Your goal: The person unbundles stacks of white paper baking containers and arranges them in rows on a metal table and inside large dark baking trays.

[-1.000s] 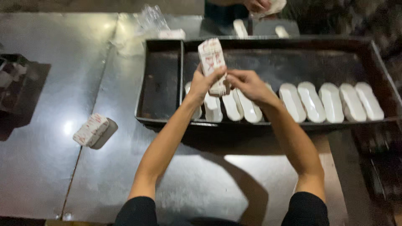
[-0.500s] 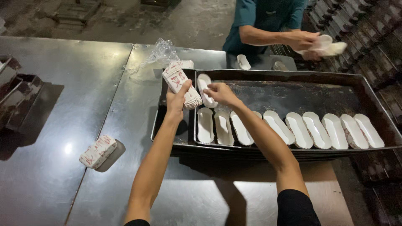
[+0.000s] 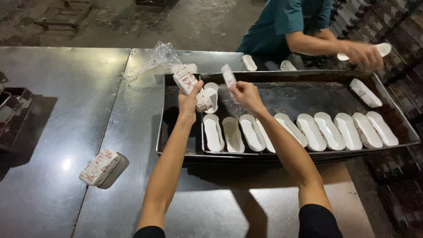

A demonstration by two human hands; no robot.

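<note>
Your left hand [image 3: 190, 99] grips a stack of white pleated paper liners [image 3: 190, 86] over the dark metal tray [image 3: 176, 145]; your right hand [image 3: 245, 94] pinches one single liner [image 3: 228, 76]. A co-worker's hand [image 3: 363, 53] reaches over the tray's far corner, and a crumpled clear plastic bag [image 3: 159, 57] lies just behind it.

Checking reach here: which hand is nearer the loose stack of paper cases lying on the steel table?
Left. The left hand is above-right of the loose stack; the right hand is farther right.
</note>
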